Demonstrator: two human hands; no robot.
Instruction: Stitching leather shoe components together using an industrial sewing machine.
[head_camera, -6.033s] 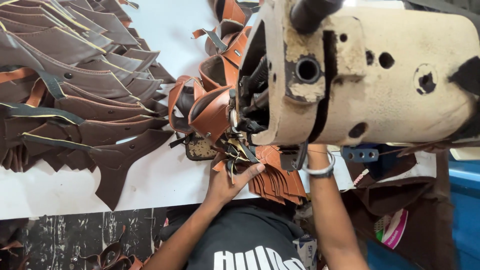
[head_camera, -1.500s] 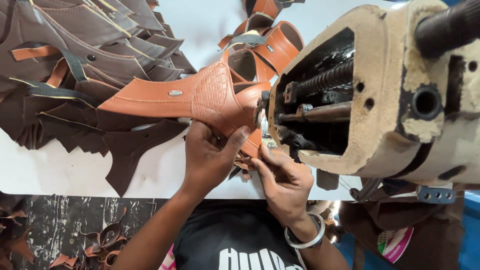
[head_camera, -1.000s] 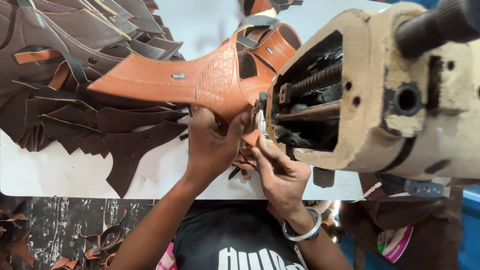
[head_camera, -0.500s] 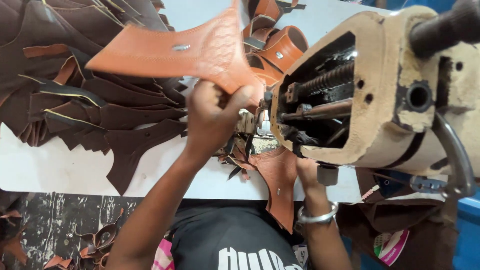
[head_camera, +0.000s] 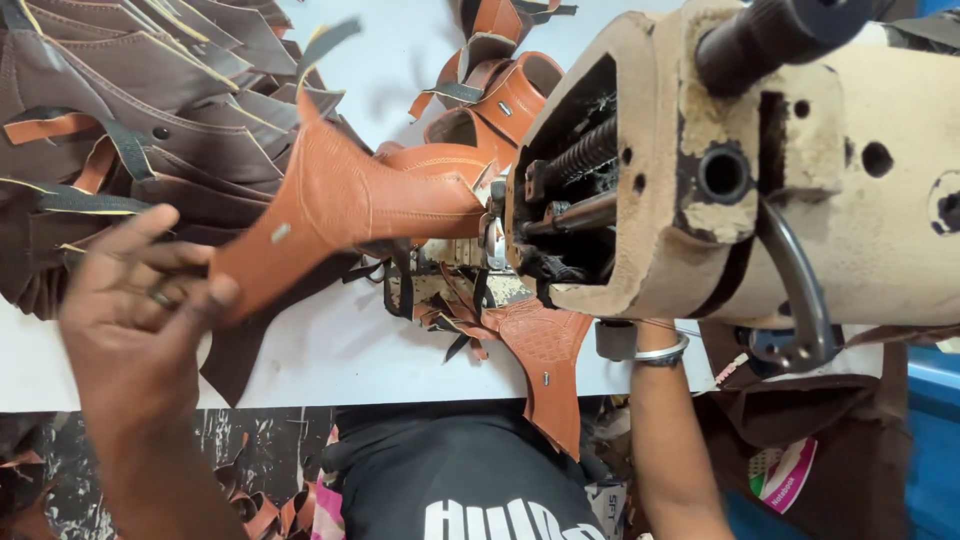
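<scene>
From the head camera, our left hand (head_camera: 135, 310) pinches the tan leather piece (head_camera: 340, 205) by its narrow end, left of the sewing machine (head_camera: 740, 170). It looks light, floppy (hold near stitching). Our right hand is hidden behind the machine; grip unclear.

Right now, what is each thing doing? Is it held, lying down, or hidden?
Left hand: raised, pinching the tan leather piece.
Tan leather piece: lifted off the table, one end at the machine.
Second tan piece: hanging over the table edge.
Right hand: hidden behind the sewing machine; only the forearm and bangle show.
Dark brown pieces: lying piled on the white table.
</scene>
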